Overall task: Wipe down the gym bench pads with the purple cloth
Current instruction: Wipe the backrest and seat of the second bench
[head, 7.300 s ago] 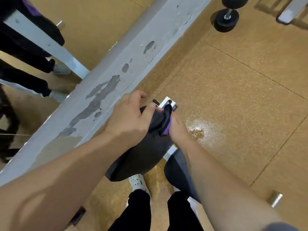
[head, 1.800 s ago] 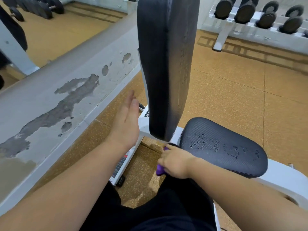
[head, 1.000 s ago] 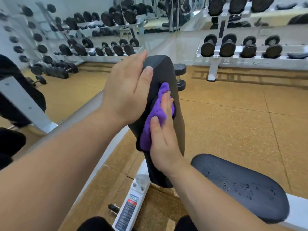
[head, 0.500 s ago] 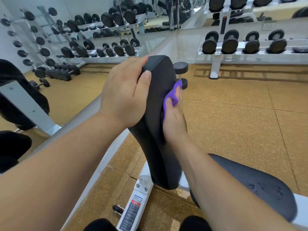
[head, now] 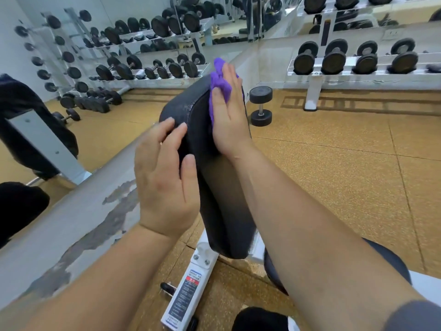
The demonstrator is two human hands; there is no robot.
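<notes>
Head view shows the right hand [head: 229, 115] laid flat, fingers straight and together, pressing the purple cloth [head: 220, 84] against the right face of the upright back pad [head: 214, 187], just under its top edge. A fold of cloth pokes out above the fingertips, past the pad's top corner. The left hand [head: 164, 177] lies spread on the opposite face with its thumb on the narrow near edge, bracing the pad and holding nothing.

The step in hand looks like the wipe of this back pad. It should go best as long strokes from the top edge to the bottom edge in overlapping lanes, with the whole palm on the cloth and the loose fold gathered under it. The left hand should push back evenly so the pad does not rock. The seat pad [head: 391, 266], mostly hidden behind the right forearm, probably comes after.

To the right of the pad the floor lies open, so that elbow has room. A lone dumbbell [head: 260, 106] stands beyond the top edge, apart from it. On the left a grey ledge [head: 71, 223] runs close by and may crowd the left arm. Below the bottom edge the white frame [head: 188, 295] carries bolts that could catch the cloth
</notes>
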